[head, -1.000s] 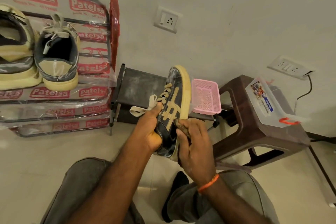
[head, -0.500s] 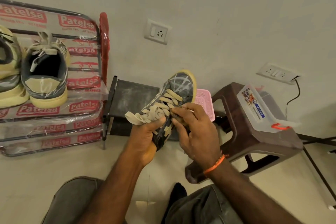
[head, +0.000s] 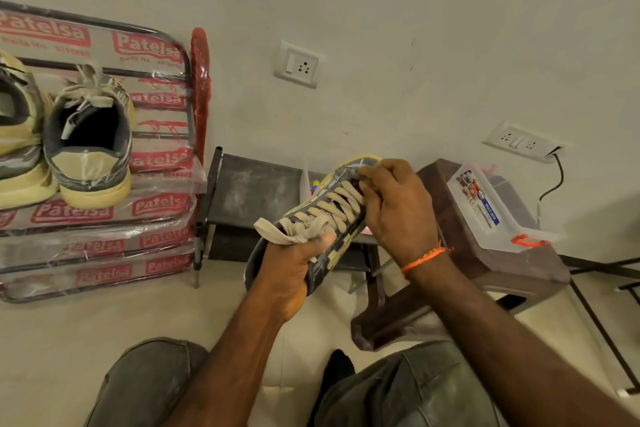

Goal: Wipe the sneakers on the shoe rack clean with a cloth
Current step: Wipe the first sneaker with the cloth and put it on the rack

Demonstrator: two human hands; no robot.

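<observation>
Left hand (head: 290,269) grips the heel end of a dark sneaker (head: 323,218), thumb on the laces, holding it in the air above the floor. Right hand (head: 398,208) curls over the toe end; whether it holds a cloth cannot be told. Two more sneakers (head: 90,146) sit on the rack (head: 162,198) near its right edge.

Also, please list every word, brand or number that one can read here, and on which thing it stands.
"Patelsa": printed many times in white on red, on the plastic wrap of the shoe rack.
Line under "Patelsa": too blurred to read.
"MULTI BOX", faintly: blue strip on the label of the clear plastic box.
Other print on that label: too small.
</observation>
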